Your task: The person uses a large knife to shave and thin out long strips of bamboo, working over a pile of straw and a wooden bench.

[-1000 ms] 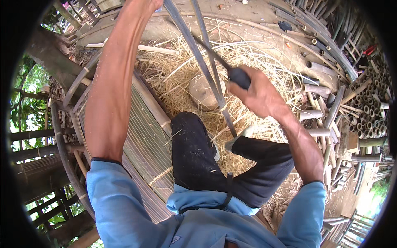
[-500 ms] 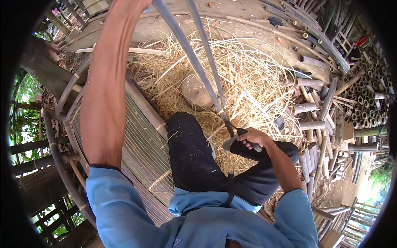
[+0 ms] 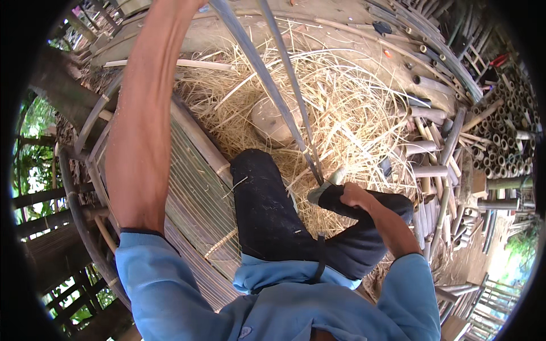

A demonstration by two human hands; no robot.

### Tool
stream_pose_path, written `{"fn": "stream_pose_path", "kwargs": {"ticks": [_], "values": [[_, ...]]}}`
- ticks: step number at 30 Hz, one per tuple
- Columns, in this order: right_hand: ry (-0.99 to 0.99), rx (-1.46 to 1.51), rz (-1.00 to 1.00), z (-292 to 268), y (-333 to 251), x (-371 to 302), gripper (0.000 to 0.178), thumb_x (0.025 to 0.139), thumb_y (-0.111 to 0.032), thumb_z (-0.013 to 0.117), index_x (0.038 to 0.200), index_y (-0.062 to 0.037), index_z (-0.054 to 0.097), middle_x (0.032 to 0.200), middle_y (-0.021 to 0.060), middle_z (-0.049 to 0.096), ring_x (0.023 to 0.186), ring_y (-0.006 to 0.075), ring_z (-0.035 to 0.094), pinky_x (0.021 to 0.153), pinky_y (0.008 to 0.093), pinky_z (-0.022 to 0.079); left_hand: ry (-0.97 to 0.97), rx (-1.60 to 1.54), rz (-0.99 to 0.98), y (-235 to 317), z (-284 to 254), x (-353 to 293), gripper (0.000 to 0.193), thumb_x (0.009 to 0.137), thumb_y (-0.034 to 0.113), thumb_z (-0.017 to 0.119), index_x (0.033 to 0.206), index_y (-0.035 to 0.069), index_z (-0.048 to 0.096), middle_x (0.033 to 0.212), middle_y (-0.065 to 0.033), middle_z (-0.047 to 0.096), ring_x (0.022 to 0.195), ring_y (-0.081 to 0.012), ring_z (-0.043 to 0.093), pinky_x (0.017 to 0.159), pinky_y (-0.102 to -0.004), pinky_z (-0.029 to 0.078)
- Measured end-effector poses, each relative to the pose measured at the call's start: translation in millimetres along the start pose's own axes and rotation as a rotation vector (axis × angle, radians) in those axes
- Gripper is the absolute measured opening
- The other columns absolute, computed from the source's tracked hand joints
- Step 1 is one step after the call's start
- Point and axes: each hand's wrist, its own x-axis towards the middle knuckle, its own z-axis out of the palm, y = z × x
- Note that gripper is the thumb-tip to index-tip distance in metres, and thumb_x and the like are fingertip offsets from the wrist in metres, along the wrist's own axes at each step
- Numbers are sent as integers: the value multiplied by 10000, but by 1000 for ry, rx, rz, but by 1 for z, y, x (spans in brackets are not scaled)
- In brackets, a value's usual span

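My left arm stretches up to the top edge. Only the edge of my left hand [image 3: 185,3] shows there, its fingers out of view beside the upper end of a long split bamboo strip [image 3: 257,65]. A second strip [image 3: 289,68] runs down beside the first, and both come together near my foot [image 3: 328,186]. My right hand [image 3: 354,196] is closed in a fist over my dark trouser leg, apart from the strips. What it holds, if anything, does not show against the dark cloth.
Pale shavings [image 3: 352,125] lie heaped around a round block [image 3: 276,119]. A slatted bamboo bench [image 3: 196,199] is at my left. Cut bamboo tubes [image 3: 503,145] are stacked at the right, with short pieces [image 3: 429,171] nearer me. Poles [image 3: 432,42] line the far right.
My right hand has drawn back a little toward me, away from the strips' lower ends. The dark-handled tool that was in it no longer shows. My left arm stays almost still.
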Motion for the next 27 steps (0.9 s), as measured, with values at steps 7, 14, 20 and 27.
{"fn": "stream_pose_path", "kwargs": {"ticks": [7,14,20,27], "values": [[166,-170,27,-25,-11,-19,382,814,-188,629,1124,32,653,1008,277,706,1017,431,685,844,484,564,59,59,-51,-13,-15,16,227,773,18,810,672,83,618,540,42,465,412,-79,375,378,-296,248],[138,-75,19,-63,24,-112,518,753,-417,782,1083,-31,685,1059,223,695,1045,404,654,925,467,511,-174,-334,-128,-6,-35,72,108,896,48,697,856,59,597,566,68,425,404,-37,319,347,-203,225],[244,60,5,-113,62,-197,508,760,-402,797,1096,-41,678,1017,228,702,1002,424,667,905,465,530,-222,-286,-18,71,-69,96,245,970,105,628,755,131,513,507,97,313,376,-48,241,347,-214,225],[498,-251,170,-125,52,-171,312,799,-273,753,988,-27,721,969,204,728,932,338,723,856,446,567,-278,-354,60,70,25,32,266,937,132,694,738,144,518,488,96,341,364,-42,283,352,-213,243]]}}
